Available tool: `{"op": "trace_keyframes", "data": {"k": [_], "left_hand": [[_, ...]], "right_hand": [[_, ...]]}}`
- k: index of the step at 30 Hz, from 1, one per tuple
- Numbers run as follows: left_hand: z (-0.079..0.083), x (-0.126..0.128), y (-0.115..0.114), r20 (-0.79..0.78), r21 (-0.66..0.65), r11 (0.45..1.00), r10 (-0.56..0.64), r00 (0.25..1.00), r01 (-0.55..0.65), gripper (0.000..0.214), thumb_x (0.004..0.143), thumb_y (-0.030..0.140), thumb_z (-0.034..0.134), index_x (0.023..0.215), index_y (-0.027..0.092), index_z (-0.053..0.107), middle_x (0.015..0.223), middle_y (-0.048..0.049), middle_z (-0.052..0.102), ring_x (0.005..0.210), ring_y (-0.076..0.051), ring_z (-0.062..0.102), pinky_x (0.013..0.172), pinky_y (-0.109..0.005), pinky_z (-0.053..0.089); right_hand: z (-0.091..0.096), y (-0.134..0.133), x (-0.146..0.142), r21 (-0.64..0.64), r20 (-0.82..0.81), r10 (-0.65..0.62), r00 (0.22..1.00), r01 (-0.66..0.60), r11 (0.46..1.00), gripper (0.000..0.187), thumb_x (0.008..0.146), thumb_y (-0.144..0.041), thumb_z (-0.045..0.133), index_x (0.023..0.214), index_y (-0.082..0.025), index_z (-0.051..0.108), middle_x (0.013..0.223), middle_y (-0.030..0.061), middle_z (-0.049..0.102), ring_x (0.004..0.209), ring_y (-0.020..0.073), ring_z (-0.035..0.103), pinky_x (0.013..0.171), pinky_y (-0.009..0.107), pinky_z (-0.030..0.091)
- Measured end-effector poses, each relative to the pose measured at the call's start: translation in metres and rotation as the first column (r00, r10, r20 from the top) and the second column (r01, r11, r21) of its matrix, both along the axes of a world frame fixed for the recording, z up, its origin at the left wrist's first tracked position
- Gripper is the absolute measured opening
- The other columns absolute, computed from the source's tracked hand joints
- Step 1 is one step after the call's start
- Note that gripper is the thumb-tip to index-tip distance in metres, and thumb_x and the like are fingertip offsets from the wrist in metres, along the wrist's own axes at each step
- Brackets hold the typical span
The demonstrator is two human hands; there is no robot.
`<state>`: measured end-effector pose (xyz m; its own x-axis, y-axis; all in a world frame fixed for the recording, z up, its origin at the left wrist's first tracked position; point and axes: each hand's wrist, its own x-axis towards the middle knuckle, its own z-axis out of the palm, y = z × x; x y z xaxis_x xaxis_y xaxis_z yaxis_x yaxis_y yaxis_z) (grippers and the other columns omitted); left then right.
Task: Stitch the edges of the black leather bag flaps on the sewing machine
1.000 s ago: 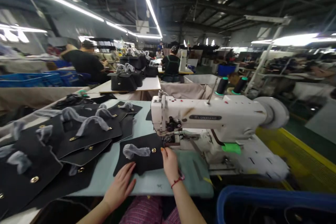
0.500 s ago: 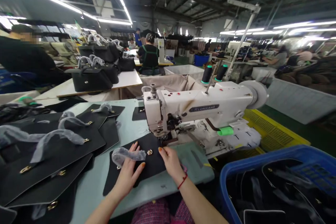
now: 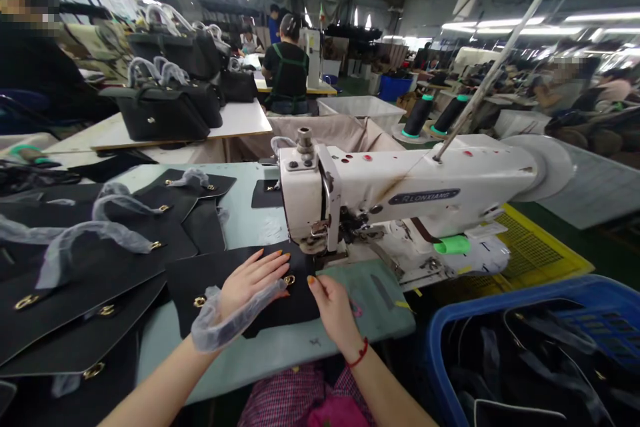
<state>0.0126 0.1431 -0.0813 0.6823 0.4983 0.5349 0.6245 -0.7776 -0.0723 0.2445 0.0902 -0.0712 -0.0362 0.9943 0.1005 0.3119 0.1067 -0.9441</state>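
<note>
On the green table, beside the sewing machine, lies the black panel under the flat, open left hand, with the right hand curled at its edge, grip unclear.

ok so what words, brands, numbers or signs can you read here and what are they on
"RLONXIANG": on the badge of the machine; the first letter is stylised.
"T": T-shaped marks on the white panel by the green wrap; whether they are letters, I can't tell.
Dark mark on the table: too blurred to read.
</note>
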Motion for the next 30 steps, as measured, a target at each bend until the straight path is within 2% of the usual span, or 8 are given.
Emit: {"op": "trace_keyframes", "data": {"k": [8, 14, 18, 20, 22, 25, 27, 30], "left_hand": [[0.015, 0.000, -0.004, 0.050, 0.005, 0.998, -0.061, 0.997, 0.061, 0.039, 0.088, 0.043, 0.059, 0.119, 0.020, 0.059, 0.120, -0.0064, 0.068, 0.107, -0.017, 0.066, 0.100, -0.033, 0.048], [0.017, 0.002, -0.004, 0.095, -0.143, 0.989, -0.033, 0.995, 0.046, 0.036, 0.087, 0.043, 0.060, 0.115, 0.021, 0.063, 0.119, -0.0067, 0.069, 0.107, -0.018, 0.066, 0.100, -0.035, 0.050], [0.017, 0.001, -0.001, 0.162, -0.089, 0.992, -0.076, 0.984, 0.091, 0.033, 0.087, 0.041, 0.061, 0.112, 0.019, 0.064, 0.115, -0.0066, 0.071, 0.102, -0.017, 0.068, 0.098, -0.033, 0.051], [0.015, -0.001, 0.000, 0.162, -0.128, 0.989, -0.054, 0.985, 0.076, 0.032, 0.086, 0.041, 0.062, 0.111, 0.021, 0.064, 0.116, -0.0056, 0.070, 0.104, -0.017, 0.068, 0.101, -0.034, 0.049], [0.013, -0.001, -0.002, 0.177, -0.204, 0.977, -0.020, 0.984, 0.057, 0.030, 0.086, 0.042, 0.061, 0.109, 0.022, 0.065, 0.116, -0.0045, 0.070, 0.105, -0.017, 0.067, 0.103, -0.036, 0.048], [0.018, 0.002, -0.008, 0.273, -0.371, 0.929, 0.086, 0.958, 0.022, 0.032, 0.086, 0.047, 0.060, 0.103, 0.022, 0.069, 0.115, -0.0048, 0.071, 0.103, -0.019, 0.068, 0.103, -0.037, 0.049], [0.028, 0.006, -0.013, 0.331, -0.525, 0.851, 0.207, 0.921, -0.002, 0.035, 0.082, 0.050, 0.063, 0.102, 0.022, 0.070, 0.117, -0.0050, 0.070, 0.104, -0.021, 0.067, 0.102, -0.036, 0.049], [0.046, 0.014, -0.017, 0.346, -0.705, 0.709, 0.362, 0.866, -0.014, 0.042, 0.075, 0.051, 0.070, 0.104, 0.021, 0.069, 0.117, -0.0052, 0.070, 0.103, -0.022, 0.068, 0.098, -0.036, 0.053]], "right_hand": [[0.003, -0.004, 0.006, -0.023, -0.035, 0.045, 0.998, -0.046, 0.999, 0.046, 0.096, -0.047, 0.044, 0.061, -0.019, 0.032, 0.059, -0.0046, 0.028, 0.056, 0.0103, 0.028, 0.052, 0.025, 0.020], [0.000, -0.001, 0.004, -0.032, -0.059, 0.042, 0.997, -0.044, 0.999, 0.046, 0.096, -0.047, 0.045, 0.061, -0.019, 0.032, 0.058, -0.0048, 0.028, 0.055, 0.0097, 0.028, 0.052, 0.025, 0.020], [0.001, 0.001, 0.005, -0.027, -0.044, 0.045, 0.998, -0.046, 0.999, 0.046, 0.096, -0.046, 0.044, 0.060, -0.019, 0.033, 0.058, -0.0048, 0.029, 0.055, 0.0096, 0.029, 0.052, 0.025, 0.020], [0.003, -0.002, 0.009, -0.026, -0.025, 0.049, 0.998, -0.049, 0.998, 0.046, 0.097, -0.045, 0.044, 0.061, -0.018, 0.036, 0.058, -0.0043, 0.032, 0.055, 0.0097, 0.033, 0.052, 0.025, 0.022], [0.005, -0.009, 0.014, -0.057, -0.047, 0.075, 0.996, -0.078, 0.995, 0.043, 0.097, -0.046, 0.043, 0.065, -0.018, 0.046, 0.060, -0.0032, 0.043, 0.055, 0.0103, 0.043, 0.052, 0.024, 0.027], [0.007, -0.021, 0.022, -0.167, -0.175, 0.166, 0.970, -0.195, 0.967, 0.037, 0.097, -0.048, 0.044, 0.083, -0.017, 0.060, 0.070, 0.0013, 0.063, 0.063, 0.0149, 0.063, 0.053, 0.022, 0.040], [0.008, -0.026, 0.026, -0.239, -0.283, 0.207, 0.937, -0.278, 0.930, 0.038, 0.095, -0.051, 0.047, 0.086, -0.017, 0.061, 0.076, 0.0048, 0.069, 0.070, 0.0187, 0.069, 0.055, 0.022, 0.046], [0.008, -0.024, 0.029, -0.326, -0.431, 0.215, 0.876, -0.373, 0.868, 0.041, 0.090, -0.055, 0.053, 0.085, -0.015, 0.060, 0.081, 0.0094, 0.072, 0.075, 0.0210, 0.072, 0.053, 0.021, 0.049]]}}
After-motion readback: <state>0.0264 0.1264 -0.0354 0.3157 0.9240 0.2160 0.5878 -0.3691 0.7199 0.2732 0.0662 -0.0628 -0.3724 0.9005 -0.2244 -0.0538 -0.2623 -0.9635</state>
